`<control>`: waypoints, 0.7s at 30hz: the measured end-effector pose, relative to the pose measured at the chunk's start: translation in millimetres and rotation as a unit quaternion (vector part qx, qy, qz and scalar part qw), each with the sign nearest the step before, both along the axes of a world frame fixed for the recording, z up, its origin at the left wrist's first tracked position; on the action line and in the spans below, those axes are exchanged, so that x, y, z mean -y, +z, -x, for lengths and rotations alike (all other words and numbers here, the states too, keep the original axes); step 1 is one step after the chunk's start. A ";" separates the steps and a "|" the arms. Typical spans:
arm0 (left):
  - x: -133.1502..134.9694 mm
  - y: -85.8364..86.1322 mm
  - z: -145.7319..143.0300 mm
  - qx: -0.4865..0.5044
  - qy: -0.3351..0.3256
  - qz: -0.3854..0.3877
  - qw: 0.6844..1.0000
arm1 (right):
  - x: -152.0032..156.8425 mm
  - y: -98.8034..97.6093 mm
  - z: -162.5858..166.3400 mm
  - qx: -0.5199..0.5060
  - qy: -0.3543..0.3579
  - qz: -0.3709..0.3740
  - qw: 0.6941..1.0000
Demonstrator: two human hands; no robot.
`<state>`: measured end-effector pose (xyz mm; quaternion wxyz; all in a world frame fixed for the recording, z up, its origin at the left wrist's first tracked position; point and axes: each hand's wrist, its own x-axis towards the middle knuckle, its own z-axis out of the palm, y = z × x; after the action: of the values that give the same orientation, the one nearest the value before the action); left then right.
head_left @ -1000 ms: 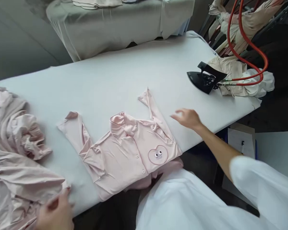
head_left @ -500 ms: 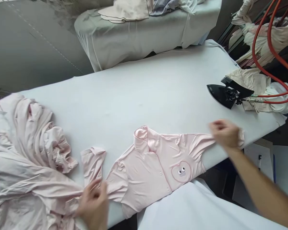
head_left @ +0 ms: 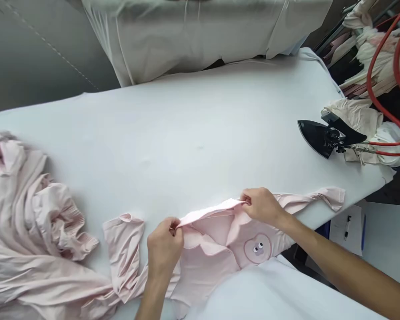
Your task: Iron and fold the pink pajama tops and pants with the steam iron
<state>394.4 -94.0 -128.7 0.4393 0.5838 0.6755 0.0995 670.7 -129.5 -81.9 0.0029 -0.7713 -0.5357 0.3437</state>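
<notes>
A pink long-sleeved shirt (head_left: 206, 262) with a heart-shaped face patch (head_left: 258, 248) lies along the near edge of the white-covered table. My left hand (head_left: 165, 244) pinches one end of its collar and shoulder edge. Farther right, my right hand (head_left: 262, 204) pinches the other end. Between them the edge is lifted and pulled straight, and the neck opening gapes below it. One sleeve (head_left: 123, 253) lies bent on the left; the other stretches right past my right wrist, its cuff (head_left: 335, 198) flat on the table.
A black iron (head_left: 320, 135) with red hoses (head_left: 375, 80) rests at the right, against crumpled cream cloth (head_left: 356, 113). Rumpled pink garments (head_left: 30, 222) are heaped at the left. Behind the table (head_left: 193, 120) stands a cloth-draped board (head_left: 200, 40). Paper with a pen (head_left: 347, 227) lies lower right.
Both hands have come to the collar from the sleeve sides, the right moving left and the left moving up and right. The collar edge is now gripped and stretched. The view has tilted down.
</notes>
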 end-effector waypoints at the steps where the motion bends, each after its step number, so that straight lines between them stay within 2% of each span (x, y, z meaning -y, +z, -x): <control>1: -1.9 -3.7 4.5 0.059 0.041 0.064 0.995 | 5.0 -3.0 -4.9 -0.061 -0.048 -0.005 0.997; 2: -5.3 -6.8 7.7 0.129 0.085 0.142 0.978 | 7.5 -6.6 -8.0 -0.132 -0.104 -0.001 0.986; 4: -15.1 -11.1 10.0 0.263 0.158 0.283 0.909 | 5.9 -15.6 -8.5 -0.273 -0.212 0.020 0.938; 5: -20.3 -12.3 9.2 0.309 0.184 0.332 0.872 | 2.3 -20.7 -6.0 -0.306 -0.250 0.029 0.918; 6: -25.0 -13.0 7.3 0.334 0.202 0.365 0.845 | -2.6 -25.7 -2.1 -0.307 -0.277 0.033 0.910; 7: -28.6 -13.3 4.6 0.334 0.215 0.376 0.837 | -8.0 -30.2 2.5 -0.281 -0.293 0.031 0.913; 8: -30.7 -13.1 1.5 0.318 0.228 0.370 0.843 | -13.3 -33.7 7.2 -0.237 -0.301 0.024 0.923; 10: -28.8 -11.3 -4.8 0.266 0.254 0.317 0.874 | -20.8 -36.9 15.0 -0.141 -0.310 -0.008 0.940; 11: -24.8 -9.7 -7.6 0.230 0.264 0.257 0.901 | -21.9 -36.5 17.4 -0.101 -0.302 -0.050 0.947; 12: -19.2 -7.9 -10.0 0.187 0.267 0.175 0.929 | -21.2 -35.0 18.9 -0.069 -0.271 -0.105 0.954; 13: -12.7 -6.1 -12.4 0.145 0.251 0.084 0.953 | -19.0 -33.2 19.7 -0.039 -0.212 -0.166 0.962; 14: -6.0 -4.7 -14.9 0.104 0.210 -0.009 0.972 | -16.0 -31.8 20.1 -0.014 -0.125 -0.221 0.967; 16: 4.0 -4.0 -20.6 0.014 0.068 -0.156 0.985 | -10.7 -32.0 19.8 0.021 0.082 -0.277 0.957; 17: 5.8 -4.7 -23.3 -0.031 -0.008 -0.190 0.981 | -10.0 -34.2 19.2 0.031 0.162 -0.271 0.948; 18: 5.0 -6.1 -25.5 -0.073 -0.074 -0.205 0.973 | -11.2 -37.6 17.9 0.045 0.213 -0.258 0.941; 20: -4.0 -9.3 -26.3 -0.125 -0.163 -0.192 0.960 | -18.4 -45.7 13.8 0.058 0.232 -0.229 0.944; 21: -11.0 -10.4 -24.9 -0.113 -0.188 -0.160 0.962 | -23.3 -49.2 11.2 0.044 0.222 -0.214 0.950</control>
<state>419.3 -83.0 -139.1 0.2713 0.7707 0.5739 0.0551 659.5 -106.2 -131.2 0.0682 -0.6284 -0.7539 0.1789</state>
